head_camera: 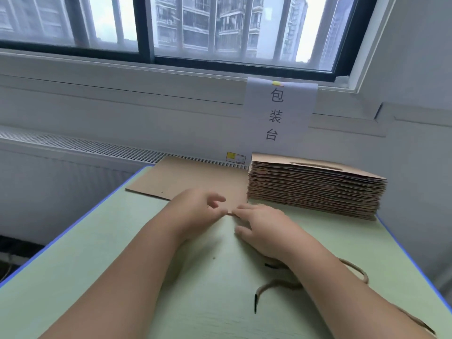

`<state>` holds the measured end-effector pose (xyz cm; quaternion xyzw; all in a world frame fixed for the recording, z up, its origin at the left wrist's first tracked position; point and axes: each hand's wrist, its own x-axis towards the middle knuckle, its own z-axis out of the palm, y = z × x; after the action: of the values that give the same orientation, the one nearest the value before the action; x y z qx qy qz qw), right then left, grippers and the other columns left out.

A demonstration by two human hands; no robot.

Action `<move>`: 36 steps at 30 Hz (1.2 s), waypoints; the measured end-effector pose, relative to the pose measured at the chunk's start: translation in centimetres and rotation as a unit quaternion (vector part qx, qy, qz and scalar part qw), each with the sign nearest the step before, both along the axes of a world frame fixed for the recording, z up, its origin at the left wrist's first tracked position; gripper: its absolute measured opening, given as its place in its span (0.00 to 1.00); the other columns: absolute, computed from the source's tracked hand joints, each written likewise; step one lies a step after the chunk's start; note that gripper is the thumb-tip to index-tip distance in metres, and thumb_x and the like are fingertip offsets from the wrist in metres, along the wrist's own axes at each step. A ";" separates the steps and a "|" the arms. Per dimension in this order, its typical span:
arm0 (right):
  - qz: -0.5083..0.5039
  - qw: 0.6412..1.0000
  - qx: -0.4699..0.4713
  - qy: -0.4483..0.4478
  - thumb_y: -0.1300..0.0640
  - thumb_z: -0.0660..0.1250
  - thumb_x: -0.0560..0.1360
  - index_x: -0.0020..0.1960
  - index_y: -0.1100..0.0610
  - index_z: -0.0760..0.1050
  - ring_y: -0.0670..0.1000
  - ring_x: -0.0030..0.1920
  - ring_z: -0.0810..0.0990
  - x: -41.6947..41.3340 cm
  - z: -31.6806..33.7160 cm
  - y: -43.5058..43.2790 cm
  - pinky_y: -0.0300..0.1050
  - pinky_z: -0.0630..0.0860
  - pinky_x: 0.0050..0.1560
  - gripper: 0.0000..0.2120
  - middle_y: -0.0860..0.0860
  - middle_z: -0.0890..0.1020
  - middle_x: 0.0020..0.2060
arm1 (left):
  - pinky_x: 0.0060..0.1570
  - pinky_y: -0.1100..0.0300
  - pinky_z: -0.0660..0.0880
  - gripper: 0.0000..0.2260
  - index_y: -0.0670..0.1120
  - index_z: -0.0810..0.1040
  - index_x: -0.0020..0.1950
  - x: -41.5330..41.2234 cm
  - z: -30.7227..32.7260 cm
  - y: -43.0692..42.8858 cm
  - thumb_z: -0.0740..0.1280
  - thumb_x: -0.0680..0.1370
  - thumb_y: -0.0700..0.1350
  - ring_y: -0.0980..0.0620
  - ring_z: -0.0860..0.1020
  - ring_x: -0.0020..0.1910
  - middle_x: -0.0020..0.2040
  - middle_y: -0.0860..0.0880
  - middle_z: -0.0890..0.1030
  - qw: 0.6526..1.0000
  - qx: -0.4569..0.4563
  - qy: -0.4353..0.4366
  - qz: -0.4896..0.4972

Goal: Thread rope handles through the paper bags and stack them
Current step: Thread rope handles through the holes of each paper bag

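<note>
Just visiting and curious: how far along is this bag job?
Early, it seems. Done: nothing clearly; the tall stack of flat brown paper bags shows no ropes. In hand: the left hand and right hand touch the near edge of a single flat brown paper bag. Still to do: the brown twisted rope handles lie loose on the green table, unthreaded.

The left hand (195, 211) pinches the near corner of a flat brown paper bag (190, 178); the right hand (265, 230) touches it with straight fingers.
</note>
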<state>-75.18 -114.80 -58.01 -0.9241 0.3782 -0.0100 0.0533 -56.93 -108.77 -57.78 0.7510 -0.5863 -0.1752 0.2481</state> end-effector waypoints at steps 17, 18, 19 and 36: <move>0.071 0.997 0.005 -0.024 0.52 0.59 0.83 0.74 0.48 0.72 0.47 0.68 0.73 0.3 0.7 2.0 0.43 0.71 0.65 0.20 0.41 0.72 0.72 | 0.53 0.50 0.71 0.07 0.51 0.81 0.49 0.3 2.2 0.6 0.64 0.81 0.43 0.50 0.81 0.55 0.50 0.55 0.81 0.761 -0.279 0.511 0.284; 0.071 0.997 0.006 -0.026 0.52 0.59 0.83 0.74 0.48 0.72 0.47 0.68 0.73 0.3 0.7 2.0 0.43 0.70 0.66 0.20 0.41 0.72 0.72 | 0.54 0.49 0.71 0.07 0.51 0.80 0.47 0.4 2.2 0.7 0.63 0.81 0.43 0.50 0.80 0.53 0.47 0.54 0.80 0.746 -0.289 0.522 0.295; 0.071 0.997 0.006 -0.028 0.52 0.59 0.83 0.74 0.48 0.72 0.47 0.68 0.73 0.3 0.7 2.1 0.43 0.70 0.66 0.20 0.41 0.72 0.72 | 0.53 0.49 0.71 0.07 0.51 0.79 0.46 0.4 2.3 0.7 0.63 0.81 0.43 0.50 0.79 0.52 0.45 0.53 0.79 0.730 -0.298 0.535 0.302; 0.094 0.993 0.022 -0.062 0.51 0.61 0.82 0.76 0.45 0.70 0.43 0.71 0.70 -0.1 0.3 2.1 0.38 0.65 0.69 0.22 0.36 0.70 0.73 | 0.39 0.57 0.78 0.04 0.47 0.77 0.50 0.5 0.2 -0.7 0.65 0.83 0.40 0.48 0.81 0.49 0.51 0.47 0.82 0.782 -0.224 0.517 0.265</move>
<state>-75.25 -112.72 -57.67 -0.9517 0.2861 -0.0538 0.0971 -56.43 -109.46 -57.59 0.5968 -0.1703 -0.3283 0.7121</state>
